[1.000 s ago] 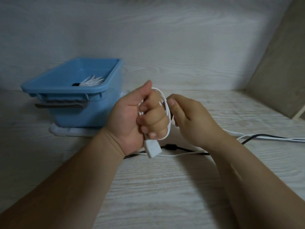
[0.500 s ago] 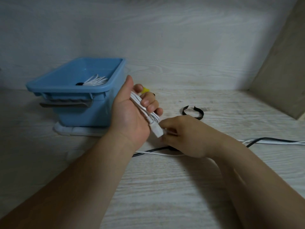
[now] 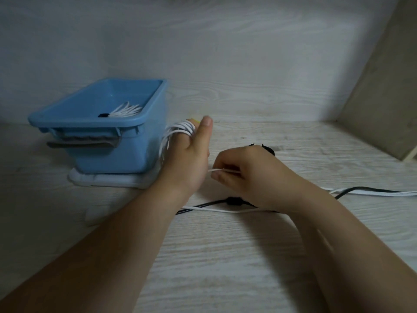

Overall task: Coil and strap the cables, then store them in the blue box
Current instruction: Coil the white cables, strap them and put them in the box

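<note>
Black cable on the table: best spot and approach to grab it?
Probably pinch the black cable from above at its thick lump: it lies flat, the lump stands proud, and farther right it passes under the right hand.

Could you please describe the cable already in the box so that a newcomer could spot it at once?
Find the blue box at the left of the table. Inside it lies a bundle of white cable, its loops fanned out. Unlike the white cable wound round the left hand, a black band ties it at one end and no hand touches it.
</note>
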